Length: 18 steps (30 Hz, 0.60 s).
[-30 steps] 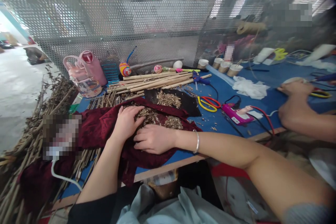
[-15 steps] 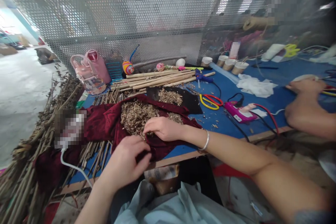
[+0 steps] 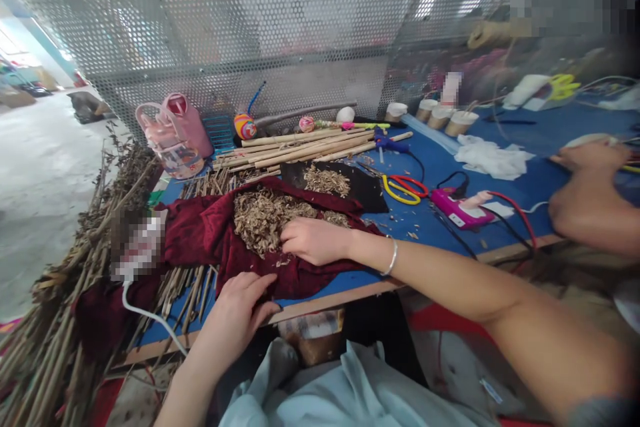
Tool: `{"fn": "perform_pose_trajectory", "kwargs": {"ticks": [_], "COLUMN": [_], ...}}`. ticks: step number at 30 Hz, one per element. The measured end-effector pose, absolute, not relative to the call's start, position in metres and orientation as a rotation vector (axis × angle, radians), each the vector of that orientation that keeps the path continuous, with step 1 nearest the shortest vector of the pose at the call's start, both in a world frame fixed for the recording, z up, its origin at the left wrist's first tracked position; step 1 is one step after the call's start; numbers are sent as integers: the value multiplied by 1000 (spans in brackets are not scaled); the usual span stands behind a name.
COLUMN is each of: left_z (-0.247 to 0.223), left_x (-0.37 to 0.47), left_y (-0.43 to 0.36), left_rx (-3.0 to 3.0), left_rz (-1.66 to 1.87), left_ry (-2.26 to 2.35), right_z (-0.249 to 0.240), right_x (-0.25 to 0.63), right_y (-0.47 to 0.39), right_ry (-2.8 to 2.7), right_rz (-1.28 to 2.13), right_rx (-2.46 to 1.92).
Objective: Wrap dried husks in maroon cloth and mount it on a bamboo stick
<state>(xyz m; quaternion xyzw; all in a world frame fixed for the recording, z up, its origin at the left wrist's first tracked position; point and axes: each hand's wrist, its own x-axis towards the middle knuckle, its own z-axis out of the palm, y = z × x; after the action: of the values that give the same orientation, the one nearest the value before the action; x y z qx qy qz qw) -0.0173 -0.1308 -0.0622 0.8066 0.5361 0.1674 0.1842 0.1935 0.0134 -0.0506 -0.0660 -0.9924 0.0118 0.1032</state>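
Note:
A heap of dry chopped plant bits (image 3: pixel 263 217) lies on a dark red velvety cloth (image 3: pixel 200 233) at the front of the blue table. My right hand (image 3: pixel 317 241), a bangle on its wrist, rests at the heap's right edge with its fingers bent and bunched together; what they hold, if anything, is hidden. Nearer to me, my left hand (image 3: pixel 243 307) lies at the cloth's front edge, fingers stretched out and thumb apart, with nothing in it. Behind the heap, a smaller pile of plant bits (image 3: pixel 327 181) sits on a black sheet (image 3: pixel 370 193).
Bundled dry stalks (image 3: pixel 65 300) stand at the left. Pale sticks (image 3: pixel 310 150), a glue gun (image 3: pixel 393 141), scissors (image 3: pixel 405 188) and a pink power strip (image 3: pixel 460 210) lie beyond and to the right. Another person's hand (image 3: pixel 593 157) is at far right.
My right hand has shifted slightly right and its fingers have moved down toward the cloth. My left hand has drawn back a little toward me, its fingers lower and flatter.

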Motion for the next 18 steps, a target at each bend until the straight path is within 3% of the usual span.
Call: {"fn": "perform_pose_trajectory", "kwargs": {"ticks": [6,14,18], "left_z": [-70,-54,-47], "left_x": [-16,-8,-8], "left_y": [-124,-132,-134], "left_rx": [2275,2302,2263], "left_rz": [432,273,257], "left_ry": [1536,1492,1462], "right_z": [-45,-50,-44], "right_x": [215,147,156], "right_y": [23,-7,5], "right_ry": [-2893,-2922,-2998], "right_rz": [22,-11,-22], "right_rx": [-248,-172,-227]}}
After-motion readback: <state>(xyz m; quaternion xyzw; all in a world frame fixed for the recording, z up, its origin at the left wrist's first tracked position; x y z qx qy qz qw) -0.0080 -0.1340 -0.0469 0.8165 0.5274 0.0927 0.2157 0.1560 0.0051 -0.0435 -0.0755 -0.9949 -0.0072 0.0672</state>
